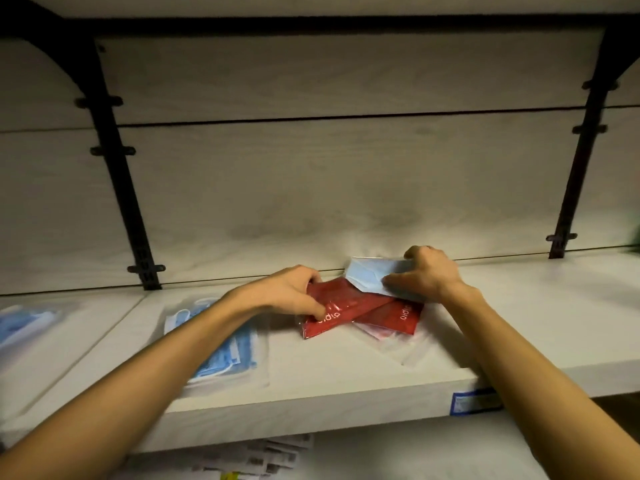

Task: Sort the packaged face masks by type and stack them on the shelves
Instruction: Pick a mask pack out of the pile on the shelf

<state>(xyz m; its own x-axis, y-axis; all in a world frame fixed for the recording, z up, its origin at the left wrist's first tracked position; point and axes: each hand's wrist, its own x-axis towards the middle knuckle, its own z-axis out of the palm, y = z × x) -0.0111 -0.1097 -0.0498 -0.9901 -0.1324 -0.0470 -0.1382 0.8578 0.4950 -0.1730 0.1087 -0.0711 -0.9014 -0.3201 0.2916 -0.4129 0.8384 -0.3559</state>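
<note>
Left grip: my fingers pinching red pack.
Right grip: pinching blue mask pack.
Risk: overlapping slick packs may slide together off the shelf.

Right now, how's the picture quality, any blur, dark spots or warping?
Head view: dim, warm light, corners dark; wide-angle bends the shelf edge and brackets; blue mask packs at left look smeared; red packs under both hands stay fairly sharp.

One wide-angle view, worn on the head. It looks forward and down, close over the shelf. Both forearms reach in from the bottom corners.
</note>
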